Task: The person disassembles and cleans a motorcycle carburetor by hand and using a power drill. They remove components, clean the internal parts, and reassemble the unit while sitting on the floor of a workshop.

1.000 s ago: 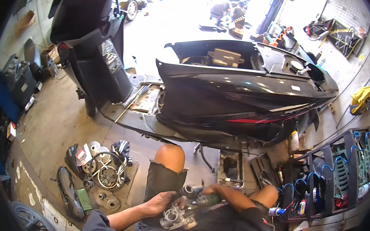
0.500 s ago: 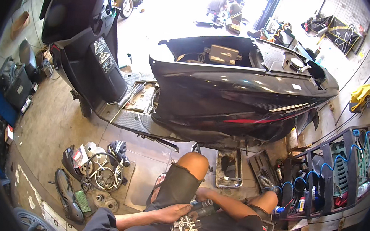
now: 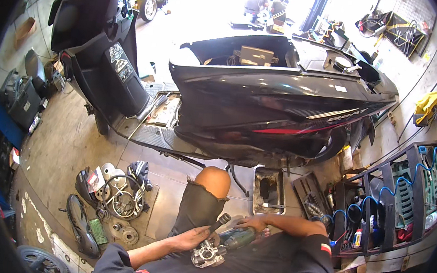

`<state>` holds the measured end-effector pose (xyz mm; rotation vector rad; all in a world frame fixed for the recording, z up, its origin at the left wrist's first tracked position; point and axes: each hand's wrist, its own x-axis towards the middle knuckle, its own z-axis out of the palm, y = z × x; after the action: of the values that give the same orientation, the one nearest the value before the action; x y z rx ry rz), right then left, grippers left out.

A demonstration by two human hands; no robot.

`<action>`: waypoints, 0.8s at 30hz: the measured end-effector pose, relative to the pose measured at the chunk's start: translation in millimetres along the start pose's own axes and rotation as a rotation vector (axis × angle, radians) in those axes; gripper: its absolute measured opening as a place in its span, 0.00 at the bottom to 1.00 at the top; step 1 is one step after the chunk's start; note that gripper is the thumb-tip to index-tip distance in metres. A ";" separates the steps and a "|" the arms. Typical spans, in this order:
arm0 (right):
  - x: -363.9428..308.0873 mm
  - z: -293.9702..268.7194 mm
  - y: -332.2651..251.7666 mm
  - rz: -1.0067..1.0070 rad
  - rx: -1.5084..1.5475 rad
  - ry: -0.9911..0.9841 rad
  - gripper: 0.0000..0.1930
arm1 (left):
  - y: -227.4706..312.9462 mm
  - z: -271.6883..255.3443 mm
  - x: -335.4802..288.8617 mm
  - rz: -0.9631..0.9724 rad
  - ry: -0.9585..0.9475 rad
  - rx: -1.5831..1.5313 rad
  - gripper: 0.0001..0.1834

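Note:
My left hand is closed round a silver metal carburetor-like part, held low in front of my body. A short dark tube with a round open end stands up at a tilt beside its fingers; where it joins is hidden. My right hand lies bent over a dark green power tool, with fingers curled at its right end. The tool's front points toward the metal part. My bare knee rises just beyond the hands.
A black scooter stands across the middle, its seat area uncovered. Left on the floor lie removed parts, with a ring-shaped part and a black cover. To the right are a metal tray, a toolbox and a tool rack.
My left hand has shifted left with the metal part. The dark tube now points up instead of right. My right hand has moved right and up, and the green tool has come into sight.

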<state>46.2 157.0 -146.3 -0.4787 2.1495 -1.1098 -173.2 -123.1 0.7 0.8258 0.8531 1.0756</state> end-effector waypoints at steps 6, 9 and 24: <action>32.1 18.6 -2.5 -0.323 -0.020 0.251 0.40 | -20.8 -8.2 -5.0 -0.058 0.145 0.127 0.26; 54.6 28.3 -15.6 -0.363 0.086 0.199 0.40 | 0.1 -15.1 -14.3 -0.057 0.100 0.207 0.30; 35.4 -28.6 -100.6 -0.038 0.320 0.367 0.34 | 62.8 -2.1 -96.7 0.032 0.219 1.131 0.15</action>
<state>2.8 95.3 -65.6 -0.1785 2.2094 -1.6319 -222.9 -198.6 72.2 1.6626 1.6789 0.6480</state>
